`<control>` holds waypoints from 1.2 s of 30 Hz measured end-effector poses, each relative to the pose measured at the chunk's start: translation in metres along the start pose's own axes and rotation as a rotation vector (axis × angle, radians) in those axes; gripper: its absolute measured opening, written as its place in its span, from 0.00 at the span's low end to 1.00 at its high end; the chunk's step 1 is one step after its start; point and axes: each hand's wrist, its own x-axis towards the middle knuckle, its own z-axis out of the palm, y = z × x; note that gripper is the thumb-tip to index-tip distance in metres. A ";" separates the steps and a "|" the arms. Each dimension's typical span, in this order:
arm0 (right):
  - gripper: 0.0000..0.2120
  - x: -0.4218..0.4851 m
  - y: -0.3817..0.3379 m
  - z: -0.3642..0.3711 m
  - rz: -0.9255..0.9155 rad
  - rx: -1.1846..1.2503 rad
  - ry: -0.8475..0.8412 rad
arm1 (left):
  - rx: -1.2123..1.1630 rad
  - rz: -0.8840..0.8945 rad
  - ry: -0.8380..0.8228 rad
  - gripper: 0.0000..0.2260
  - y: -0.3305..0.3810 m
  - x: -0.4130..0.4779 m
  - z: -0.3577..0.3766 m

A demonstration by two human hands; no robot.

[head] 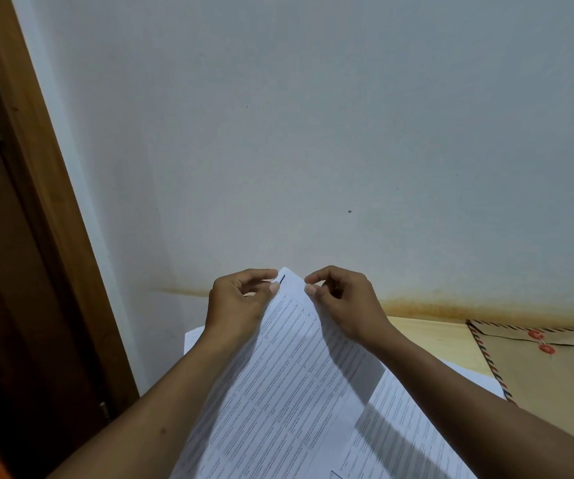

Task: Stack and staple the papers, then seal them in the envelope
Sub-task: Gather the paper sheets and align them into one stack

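Note:
A stack of printed white papers (pixel 278 385) is lifted toward me, its top corner raised near the wall. My left hand (pixel 237 305) pinches the left edge of that corner between thumb and forefinger. My right hand (pixel 344 305) pinches the right edge the same way. A short dark mark, perhaps a staple (pixel 282 279), sits in the corner between my fingertips. A brown envelope (pixel 555 371) with a red-and-blue striped border and two red string-tie discs lies flat at the right. No stapler is visible.
More printed sheets (pixel 406 440) lie on the pale wooden table (pixel 441 335) below the held papers. A grey-white wall (pixel 313 133) with a brown stain along its base stands close behind. A dark wooden door frame (pixel 36 236) runs down the left.

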 end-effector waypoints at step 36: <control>0.14 -0.015 0.009 -0.002 0.104 0.100 -0.075 | 0.017 -0.008 -0.011 0.12 -0.010 -0.005 0.007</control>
